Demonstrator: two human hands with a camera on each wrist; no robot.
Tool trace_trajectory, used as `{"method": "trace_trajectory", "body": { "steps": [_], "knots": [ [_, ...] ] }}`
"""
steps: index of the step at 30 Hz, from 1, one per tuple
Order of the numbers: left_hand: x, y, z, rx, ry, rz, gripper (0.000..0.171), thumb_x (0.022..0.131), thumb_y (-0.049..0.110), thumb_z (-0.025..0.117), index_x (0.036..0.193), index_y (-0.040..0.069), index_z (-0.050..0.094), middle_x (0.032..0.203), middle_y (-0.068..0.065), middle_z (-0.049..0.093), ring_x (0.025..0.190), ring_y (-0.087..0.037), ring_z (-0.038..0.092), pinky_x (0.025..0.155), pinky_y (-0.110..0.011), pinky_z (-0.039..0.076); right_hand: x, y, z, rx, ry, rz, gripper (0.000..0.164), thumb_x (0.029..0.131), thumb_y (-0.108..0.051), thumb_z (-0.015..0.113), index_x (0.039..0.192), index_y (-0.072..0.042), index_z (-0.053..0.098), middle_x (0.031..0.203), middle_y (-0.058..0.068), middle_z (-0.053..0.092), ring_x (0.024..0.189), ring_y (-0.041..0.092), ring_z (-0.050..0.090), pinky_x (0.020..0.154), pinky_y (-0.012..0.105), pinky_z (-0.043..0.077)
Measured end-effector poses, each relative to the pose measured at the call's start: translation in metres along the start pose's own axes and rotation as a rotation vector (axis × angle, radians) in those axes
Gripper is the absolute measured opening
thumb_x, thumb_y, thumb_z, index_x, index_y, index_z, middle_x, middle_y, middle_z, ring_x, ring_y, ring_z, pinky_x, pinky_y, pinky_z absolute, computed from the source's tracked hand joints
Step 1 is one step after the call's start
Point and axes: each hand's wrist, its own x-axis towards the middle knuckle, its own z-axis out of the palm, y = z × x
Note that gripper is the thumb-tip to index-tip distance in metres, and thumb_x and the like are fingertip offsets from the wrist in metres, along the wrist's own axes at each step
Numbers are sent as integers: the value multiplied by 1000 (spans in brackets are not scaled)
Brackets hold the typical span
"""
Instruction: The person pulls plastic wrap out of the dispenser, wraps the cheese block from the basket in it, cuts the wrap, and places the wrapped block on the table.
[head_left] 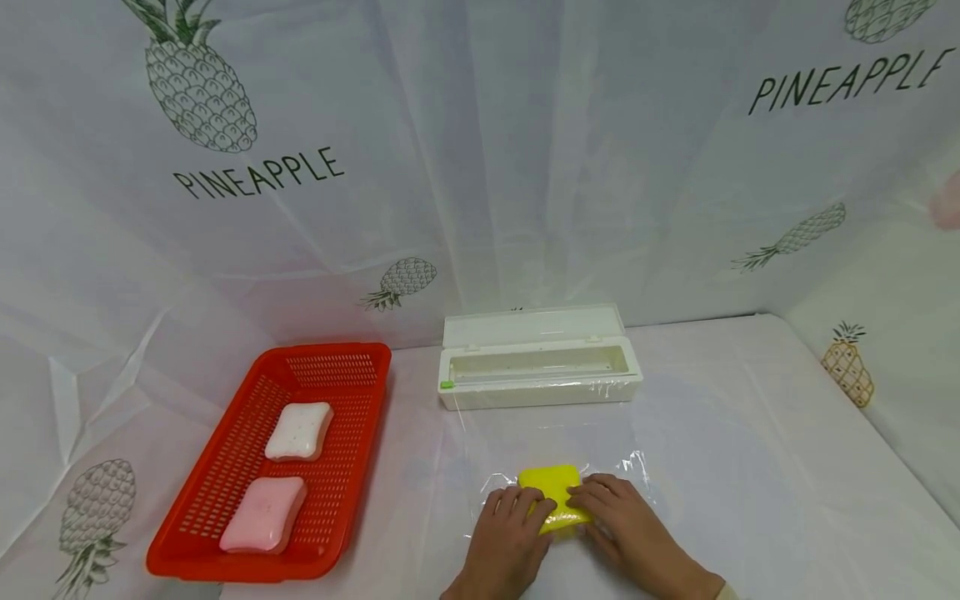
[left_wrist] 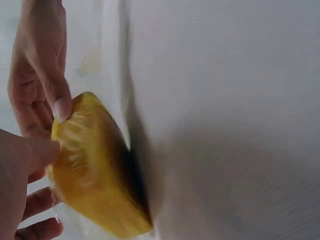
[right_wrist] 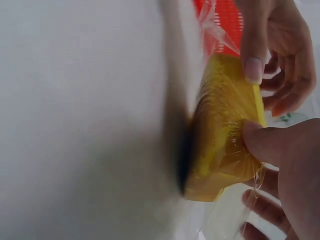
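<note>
A yellow soap bar (head_left: 551, 481) lies on the table between the two hands, with clear cling film (head_left: 540, 437) under it and drawn over its near side. My left hand (head_left: 510, 529) grips its left side, fingertips on top and thumb against the near face. On the other side my right hand (head_left: 626, 525) holds it the same way. Both wrist views show wrinkled film stretched over the yellow soap (left_wrist: 85, 165) under the thumbs. From the soap, the sheet runs back to a white film dispenser box (head_left: 540, 396), whose lid (head_left: 532, 327) stands up.
To the left stands a red plastic basket (head_left: 206, 454) with a white soap bar (head_left: 298, 431) and a pink soap bar (head_left: 262, 514) in it. Behind the dispenser hangs a pale cloth (head_left: 510, 167) printed with pineapples. White cloth covers the table (head_left: 750, 467).
</note>
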Motion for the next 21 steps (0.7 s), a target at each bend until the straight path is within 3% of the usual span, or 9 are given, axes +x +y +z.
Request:
{"method": "trace_trajectory", "body": {
  "steps": [4,8,16,21],
  "knots": [
    [4,0,-3,17,58,24,57,79,53,91,123,26,66,120,5,63,108,-14,59,93,-33,49,8,0,-6,76,12,23,41,79,-10,89,116,-18,74,117,-10,72,113,19,63,91,44,54],
    [10,0,-3,80,52,37,66,72,53,95,123,26,63,118,5,61,107,-14,57,93,-33,48,17,0,-9,111,23,47,34,83,-10,87,114,-18,75,113,-12,73,111,21,65,88,46,56],
    [25,-6,0,141,104,2,45,78,30,94,115,24,70,109,6,67,100,-14,60,88,-33,52,35,3,-16,139,-48,132,20,93,-9,79,111,-14,75,111,-5,74,111,27,68,87,50,57],
    [37,-13,-2,106,58,-37,41,82,30,92,118,25,74,115,8,71,104,-15,61,93,-36,52,47,3,-20,192,-109,221,37,97,-6,74,133,-8,67,116,1,74,117,31,65,92,54,56]
  ]
}}
